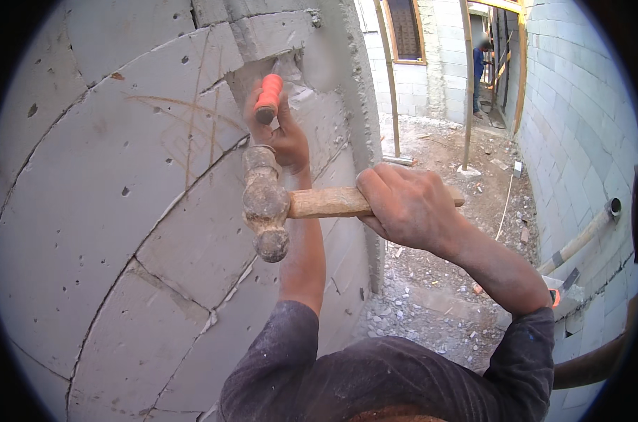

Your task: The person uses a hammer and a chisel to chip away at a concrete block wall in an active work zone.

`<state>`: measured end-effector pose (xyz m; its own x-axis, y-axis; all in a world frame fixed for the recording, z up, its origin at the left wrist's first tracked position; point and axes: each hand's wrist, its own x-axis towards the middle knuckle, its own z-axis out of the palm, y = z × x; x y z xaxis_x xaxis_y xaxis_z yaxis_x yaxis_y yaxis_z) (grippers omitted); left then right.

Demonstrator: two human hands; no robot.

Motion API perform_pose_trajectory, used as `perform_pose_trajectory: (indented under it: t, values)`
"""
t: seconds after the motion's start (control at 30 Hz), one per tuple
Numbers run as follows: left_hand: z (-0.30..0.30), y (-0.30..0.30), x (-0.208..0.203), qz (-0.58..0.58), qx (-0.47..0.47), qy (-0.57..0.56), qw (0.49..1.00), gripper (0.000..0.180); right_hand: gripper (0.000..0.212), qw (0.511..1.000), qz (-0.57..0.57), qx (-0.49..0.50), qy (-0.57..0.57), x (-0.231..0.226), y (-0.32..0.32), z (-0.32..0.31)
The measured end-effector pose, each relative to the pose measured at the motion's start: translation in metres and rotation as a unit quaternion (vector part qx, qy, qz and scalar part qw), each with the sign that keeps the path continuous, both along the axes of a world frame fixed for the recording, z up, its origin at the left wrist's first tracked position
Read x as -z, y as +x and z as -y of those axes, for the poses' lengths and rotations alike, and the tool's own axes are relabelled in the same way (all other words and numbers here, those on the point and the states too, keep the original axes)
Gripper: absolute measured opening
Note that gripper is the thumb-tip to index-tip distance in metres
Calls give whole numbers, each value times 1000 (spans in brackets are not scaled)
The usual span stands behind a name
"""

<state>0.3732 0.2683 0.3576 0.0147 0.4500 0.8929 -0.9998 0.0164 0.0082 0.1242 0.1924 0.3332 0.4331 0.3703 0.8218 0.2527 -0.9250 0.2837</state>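
Note:
My left hand (291, 144) is closed around a chisel (269, 95) with an orange ribbed grip and a dark butt end. The chisel's far end reaches into a squarish recess (245, 77) cut in the grey block wall (115, 232); its tip is hard to make out there. In my right hand (414, 207) is the wooden handle of a ball-peen hammer (266, 200). The hammer's worn, dusty steel head hangs just below the chisel's butt, in front of my left wrist. Brown crossed lines are drawn on the blocks left of the recess.
The wall ends at a rough vertical edge (368, 141) on the right. Rubble covers the ground (431, 316) beyond it. Wooden poles (466, 91) stand farther off, near a person (478, 70) at a doorway. A pipe (579, 239) leans by the right-hand block wall (579, 126).

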Motion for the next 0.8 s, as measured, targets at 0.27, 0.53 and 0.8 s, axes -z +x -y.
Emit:
perform_pose_trajectory:
  t: [0.27,0.53,0.8]
  values:
    - [4,8,-5,15,4,-47,999,38,29,996,42,-44,-71,-24,8,-8]
    - [-1,7,-7,1,-12,-40,999,31,29,999,-31,24,-31,-31,21,-17]
    - [1,4,-12,13,-45,-19,999,32,26,990,-79,113,-5,-50,33,-11]
